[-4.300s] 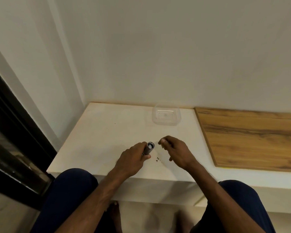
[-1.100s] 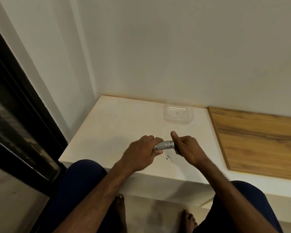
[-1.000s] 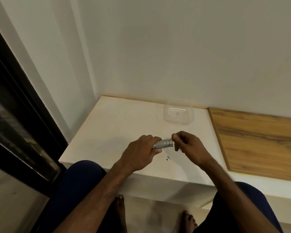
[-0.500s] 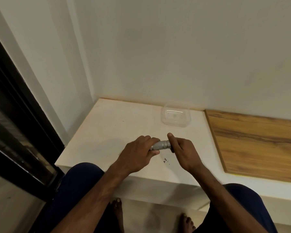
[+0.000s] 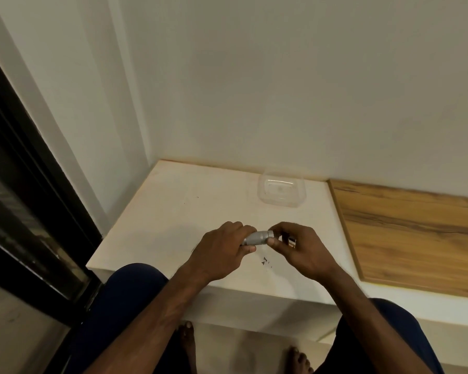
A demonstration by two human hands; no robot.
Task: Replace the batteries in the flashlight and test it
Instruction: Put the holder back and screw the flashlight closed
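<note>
Now the right hand (image 5: pixel 297 249) has shifted its thumb underneath, pinching the end of the flashlight (image 5: pixel 257 237) while the left hand (image 5: pixel 222 252) clasps its body, six o'clock from the clear tub (image 5: pixel 281 191), probably screwing the cap home.

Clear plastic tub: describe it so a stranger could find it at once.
Start at the white ledge in the room's corner. Near its back edge, close to the wall and just left of the wooden board, sits the tub. It alone is see-through, a shallow rounded rectangle.
</note>
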